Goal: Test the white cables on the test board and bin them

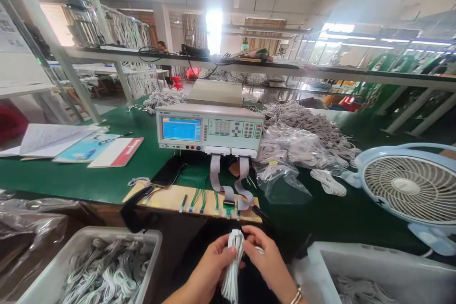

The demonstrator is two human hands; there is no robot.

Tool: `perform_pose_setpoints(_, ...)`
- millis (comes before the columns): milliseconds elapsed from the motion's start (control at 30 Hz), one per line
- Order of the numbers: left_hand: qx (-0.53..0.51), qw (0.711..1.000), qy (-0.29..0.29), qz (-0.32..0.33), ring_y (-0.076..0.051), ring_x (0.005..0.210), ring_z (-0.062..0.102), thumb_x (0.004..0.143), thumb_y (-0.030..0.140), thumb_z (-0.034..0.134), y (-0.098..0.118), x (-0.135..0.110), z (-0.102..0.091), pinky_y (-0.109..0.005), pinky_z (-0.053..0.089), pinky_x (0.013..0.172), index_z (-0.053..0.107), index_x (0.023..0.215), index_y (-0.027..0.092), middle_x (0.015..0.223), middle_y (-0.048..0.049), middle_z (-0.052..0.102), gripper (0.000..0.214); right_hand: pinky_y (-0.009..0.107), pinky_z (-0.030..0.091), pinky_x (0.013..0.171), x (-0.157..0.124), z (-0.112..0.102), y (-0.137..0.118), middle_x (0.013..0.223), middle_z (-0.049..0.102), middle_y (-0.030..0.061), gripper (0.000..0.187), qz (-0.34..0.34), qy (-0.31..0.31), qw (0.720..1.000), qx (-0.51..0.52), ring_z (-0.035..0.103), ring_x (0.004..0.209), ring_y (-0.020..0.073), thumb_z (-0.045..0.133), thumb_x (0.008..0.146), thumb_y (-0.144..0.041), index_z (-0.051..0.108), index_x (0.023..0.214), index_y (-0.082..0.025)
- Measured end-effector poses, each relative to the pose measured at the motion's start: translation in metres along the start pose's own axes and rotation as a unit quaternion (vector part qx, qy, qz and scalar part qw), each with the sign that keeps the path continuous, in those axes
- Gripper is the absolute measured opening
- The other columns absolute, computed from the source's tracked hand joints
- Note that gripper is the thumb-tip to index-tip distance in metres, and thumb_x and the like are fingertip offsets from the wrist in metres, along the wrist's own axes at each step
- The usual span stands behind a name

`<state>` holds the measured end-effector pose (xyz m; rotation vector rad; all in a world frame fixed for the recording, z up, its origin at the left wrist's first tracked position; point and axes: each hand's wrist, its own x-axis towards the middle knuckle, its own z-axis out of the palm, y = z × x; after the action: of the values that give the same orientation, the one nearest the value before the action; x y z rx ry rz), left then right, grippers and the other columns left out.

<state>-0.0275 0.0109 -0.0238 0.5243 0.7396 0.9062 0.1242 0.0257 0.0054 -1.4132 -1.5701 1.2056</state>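
Note:
A coiled bundle of white cable (232, 273) hangs between my hands, low in the middle of the head view. My left hand (217, 262) grips its upper part from the left side, thumb across the front. On the right, my right hand (261, 252) pinches the bundle near its top, where small white connector ends show. Just beyond my hands lies a wooden test board (164, 198) with green wires and small connectors. Grey ribbon cables (215, 173) run from that board up to a bench tester (231, 126) with a lit blue screen.
A white bin of cable bundles (156, 242) stands at left, another white bin (322, 266) at right. On the green table (117, 187) are papers (46, 137), a booklet (121, 152), bagged cables (295, 145) and a blue fan (406, 185). A shelf (171, 59) crosses behind the tester.

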Motion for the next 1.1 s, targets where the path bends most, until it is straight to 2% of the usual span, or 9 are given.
perform_pose_setpoints(67, -0.020, 1.000, 0.000, 0.020, -0.014, 0.061, 0.055, 0.062, 0.033, 0.065, -0.001, 0.002, -0.001, -0.027, 0.041, 0.061, 0.039, 0.115, 0.020, 0.081, -0.0058, 0.060, 0.061, 0.029, 0.042, 0.073, -0.002, 0.009, 0.000, 0.089, 0.054, 0.0025, 0.032, -0.060, 0.011, 0.991, -0.119, 0.052, 0.081, 0.0173, 0.050, 0.074, -0.029, 0.051, 0.105, -0.025)
perform_pose_setpoints(167, -0.025, 0.999, 0.009, 0.030, -0.012, 0.054, 0.051, 0.060, 0.037, 0.065, -0.007, 0.007, -0.001, -0.028, 0.041, 0.058, 0.037, 0.115, 0.023, 0.075, -0.0019, 0.057, 0.063, 0.034, 0.038, 0.084, -0.007, 0.017, 0.004, 0.106, 0.048, 0.0058, 0.029, -0.113, 0.028, 0.970, -0.214, 0.046, 0.098, 0.0216, 0.046, 0.076, -0.026, 0.050, 0.105, -0.026)
perform_pose_setpoints(300, -0.044, 0.998, 0.037, 0.024, -0.012, 0.058, 0.051, 0.060, 0.041, 0.064, -0.018, 0.015, -0.004, -0.027, 0.040, 0.058, 0.042, 0.097, 0.024, 0.074, 0.0010, 0.054, 0.046, 0.035, 0.041, 0.075, -0.009, 0.021, 0.020, 0.091, 0.056, 0.0061, 0.016, -0.149, 0.061, 0.958, -0.236, 0.052, 0.087, 0.0220, 0.043, 0.078, -0.023, 0.051, 0.092, -0.023)
perform_pose_setpoints(433, 0.049, 0.997, 0.054, 0.032, -0.012, 0.065, 0.049, 0.065, 0.039, 0.058, -0.023, 0.023, -0.009, -0.024, 0.037, 0.059, 0.044, 0.084, 0.021, 0.077, 0.0006, 0.051, 0.030, 0.031, 0.043, 0.067, -0.001, 0.023, 0.032, 0.075, 0.064, 0.0024, 0.016, -0.070, 0.070, 0.986, -0.136, 0.059, 0.073, 0.0198, 0.046, 0.078, -0.028, 0.049, 0.093, -0.022)
perform_pose_setpoints(500, 0.191, 0.971, 0.097, 0.104, -0.014, 0.073, 0.047, 0.063, 0.036, 0.060, -0.018, 0.025, -0.012, -0.024, 0.036, 0.064, 0.049, 0.077, 0.019, 0.078, -0.0005, 0.049, 0.025, 0.029, 0.044, 0.065, 0.007, 0.022, 0.032, 0.070, 0.065, 0.0023, 0.019, -0.008, 0.068, 0.997, -0.046, 0.060, 0.069, 0.0194, 0.050, 0.075, -0.031, 0.052, 0.090, -0.019)
perform_pose_setpoints(567, 0.332, 0.914, 0.149, 0.179, -0.017, 0.083, 0.044, 0.061, 0.034, 0.063, -0.011, 0.026, -0.014, -0.024, 0.035, 0.070, 0.053, 0.072, 0.018, 0.084, -0.0025, 0.048, 0.022, 0.026, 0.045, 0.058, 0.016, 0.019, 0.030, 0.064, 0.065, 0.0029, 0.019, 0.032, 0.053, 0.998, 0.015, 0.060, 0.064, 0.0192, 0.053, 0.072, -0.034, 0.057, 0.077, -0.017)
perform_pose_setpoints(633, 0.397, 0.883, 0.152, 0.198, -0.017, 0.081, 0.045, 0.062, 0.035, 0.061, -0.004, 0.026, -0.015, -0.024, 0.035, 0.068, 0.055, 0.071, 0.018, 0.085, -0.0029, 0.049, 0.020, 0.025, 0.044, 0.053, 0.023, 0.017, 0.028, 0.059, 0.065, 0.0033, 0.023, 0.054, 0.049, 0.996, 0.046, 0.059, 0.059, 0.0189, 0.056, 0.069, -0.038, 0.059, 0.071, -0.015)
perform_pose_setpoints(867, 0.227, 0.968, 0.087, 0.061, -0.010, 0.050, 0.047, 0.066, 0.044, 0.054, 0.009, 0.035, -0.018, -0.021, 0.038, 0.047, 0.050, 0.070, 0.014, 0.058, 0.0006, 0.052, 0.030, 0.025, 0.043, 0.051, 0.036, 0.014, 0.027, 0.055, 0.064, 0.0025, 0.027, 0.071, 0.043, 0.993, 0.079, 0.056, 0.053, 0.0167, 0.060, 0.065, -0.040, 0.062, 0.073, -0.014)
perform_pose_setpoints(1100, 0.111, 0.989, 0.094, 0.006, -0.008, 0.048, 0.049, 0.060, 0.041, 0.063, 0.013, 0.037, -0.022, -0.020, 0.038, 0.047, 0.049, 0.065, 0.014, 0.057, -0.0015, 0.058, 0.031, 0.024, 0.041, 0.050, 0.034, 0.015, 0.032, 0.053, 0.062, 0.0012, 0.022, 0.086, 0.043, 0.989, 0.114, 0.053, 0.050, 0.0136, 0.061, 0.066, -0.036, 0.061, 0.071, -0.015)
